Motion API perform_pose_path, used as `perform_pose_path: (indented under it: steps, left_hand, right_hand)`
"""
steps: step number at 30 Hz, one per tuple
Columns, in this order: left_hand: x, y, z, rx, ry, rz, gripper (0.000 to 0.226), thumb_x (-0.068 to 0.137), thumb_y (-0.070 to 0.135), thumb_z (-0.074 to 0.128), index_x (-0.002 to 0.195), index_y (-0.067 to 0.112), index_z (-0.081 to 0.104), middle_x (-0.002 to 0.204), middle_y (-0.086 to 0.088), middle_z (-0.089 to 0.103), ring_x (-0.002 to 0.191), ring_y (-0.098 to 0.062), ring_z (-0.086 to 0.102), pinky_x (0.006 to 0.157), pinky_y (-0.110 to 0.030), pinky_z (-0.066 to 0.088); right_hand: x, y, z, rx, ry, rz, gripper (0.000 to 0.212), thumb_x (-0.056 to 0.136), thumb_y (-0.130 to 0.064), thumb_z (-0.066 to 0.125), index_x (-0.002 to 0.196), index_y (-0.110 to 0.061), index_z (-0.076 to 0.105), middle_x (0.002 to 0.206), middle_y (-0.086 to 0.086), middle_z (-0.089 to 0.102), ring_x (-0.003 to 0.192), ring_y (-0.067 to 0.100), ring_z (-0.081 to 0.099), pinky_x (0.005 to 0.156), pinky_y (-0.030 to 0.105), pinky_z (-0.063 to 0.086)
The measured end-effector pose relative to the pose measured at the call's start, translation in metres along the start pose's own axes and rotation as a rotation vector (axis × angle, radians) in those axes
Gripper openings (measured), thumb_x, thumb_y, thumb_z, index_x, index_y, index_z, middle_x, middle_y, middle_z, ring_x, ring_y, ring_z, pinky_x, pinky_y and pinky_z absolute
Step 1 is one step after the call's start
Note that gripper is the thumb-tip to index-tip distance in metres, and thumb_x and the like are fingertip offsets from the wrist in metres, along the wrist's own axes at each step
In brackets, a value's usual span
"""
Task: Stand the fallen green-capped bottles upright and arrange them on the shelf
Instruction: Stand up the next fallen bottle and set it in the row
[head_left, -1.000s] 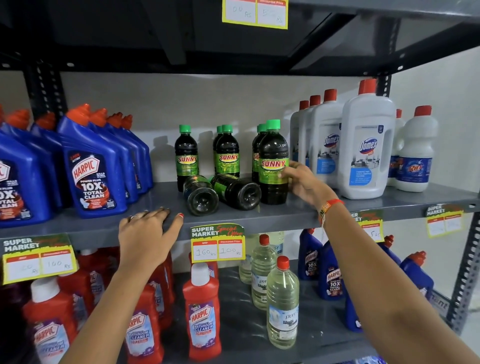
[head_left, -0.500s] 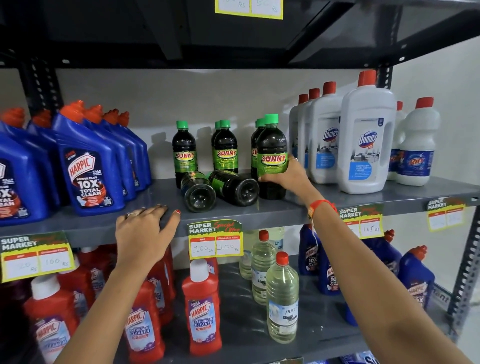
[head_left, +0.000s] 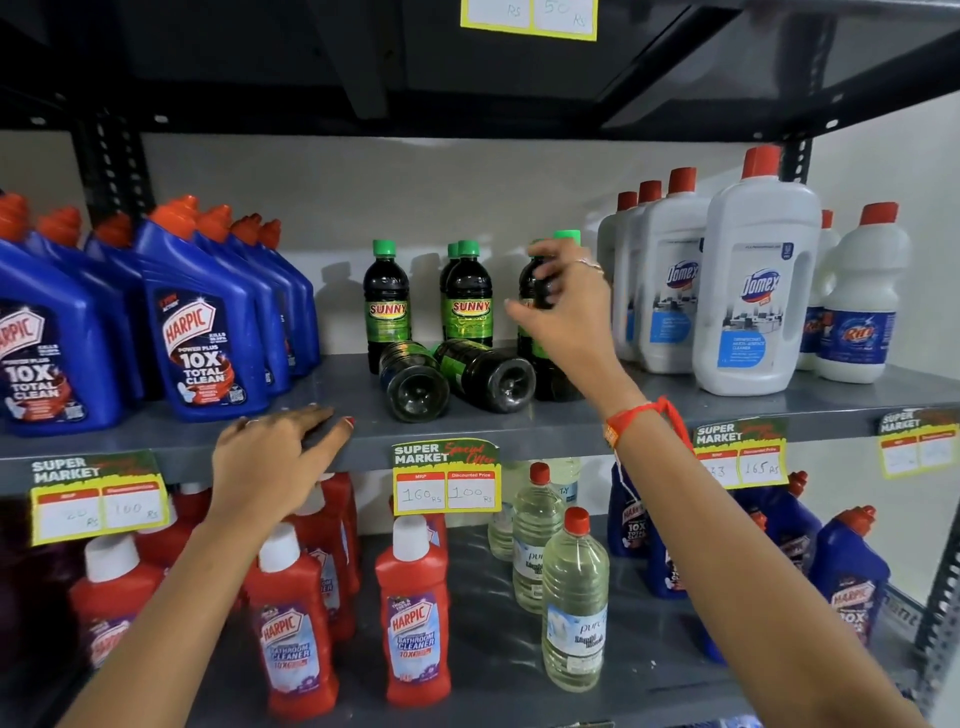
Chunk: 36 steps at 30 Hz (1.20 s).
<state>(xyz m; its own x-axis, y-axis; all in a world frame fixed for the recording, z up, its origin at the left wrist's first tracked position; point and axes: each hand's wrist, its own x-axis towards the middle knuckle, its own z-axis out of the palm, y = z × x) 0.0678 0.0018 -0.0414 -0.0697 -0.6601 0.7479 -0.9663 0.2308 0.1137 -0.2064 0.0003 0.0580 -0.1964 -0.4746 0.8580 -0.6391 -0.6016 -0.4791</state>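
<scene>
Two dark green-capped SUNNY bottles lie on their sides on the grey middle shelf (head_left: 654, 415), bases toward me: the left fallen bottle (head_left: 415, 384) and the right fallen bottle (head_left: 491, 374), which touch. Behind them stand upright SUNNY bottles (head_left: 387, 306), (head_left: 467, 301). Another upright bottle (head_left: 553, 376) stands at the right, mostly hidden by my right hand (head_left: 563, 312), which hovers in front of its shoulder with fingers spread and curled. My left hand (head_left: 275, 457) rests flat on the shelf's front edge, holding nothing.
Blue Harpic bottles (head_left: 202, 332) crowd the shelf's left, white Domex bottles (head_left: 758, 291) its right. Price tags (head_left: 447, 478) hang on the shelf edge. Below stand red Harpic bottles (head_left: 415, 618) and clear bottles (head_left: 574, 608). Another shelf hangs close overhead.
My right hand has let go of the lower body of the right upright bottle and risen to its shoulder, fingers opening. My left hand stays on the shelf edge. The fallen bottles have not moved.
</scene>
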Motion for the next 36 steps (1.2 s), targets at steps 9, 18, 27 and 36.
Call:
perform_pose_path:
  steps: [9,18,27,36]
  left_hand:
    - [-0.006,-0.001,0.002,-0.023,0.007,0.024,0.062,0.083,0.057,0.030,0.101,0.014,0.071,0.103,-0.008,0.072,0.092,-0.026,0.065,0.082,-0.039,0.042]
    - [-0.006,-0.006,0.006,-0.046,0.002,0.022,0.061,0.083,0.057,0.029,0.102,0.016,0.070,0.104,-0.006,0.072,0.094,-0.024,0.064,0.083,-0.038,0.039]
    - [-0.005,-0.008,0.009,-0.027,0.019,0.042,0.059,0.084,0.056,0.031,0.101,0.015,0.071,0.101,-0.007,0.072,0.091,-0.025,0.065,0.081,-0.039,0.040]
    - [-0.004,-0.007,0.011,-0.041,0.041,0.044,0.061,0.084,0.058,0.031,0.102,0.016,0.070,0.104,-0.006,0.071,0.095,-0.026,0.064,0.084,-0.041,0.040]
  right_hand:
    - [0.016,-0.026,0.046,-0.714,-1.025,0.223,0.058,0.081,-0.034,0.068,0.128,-0.006,0.048,0.132,0.013,0.053,0.107,0.027,0.053,0.082,0.032,0.042]
    - [0.022,-0.009,0.056,-0.528,-0.847,0.347,0.068,0.072,-0.033,0.075,0.126,-0.004,0.047,0.126,0.014,0.055,0.115,0.032,0.053,0.083,0.032,0.043]
    - [0.015,-0.002,0.054,0.061,-0.391,0.432,0.070,0.064,-0.017,0.082,0.122,-0.007,0.043,0.115,0.009,0.058,0.109,0.026,0.057,0.087,0.034,0.049]
    - [-0.019,0.020,0.065,0.274,-0.294,0.459,0.096,0.068,0.000,0.078,0.139,-0.007,0.014,0.138,0.018,0.039,0.130,0.030,0.041,0.115,0.042,0.030]
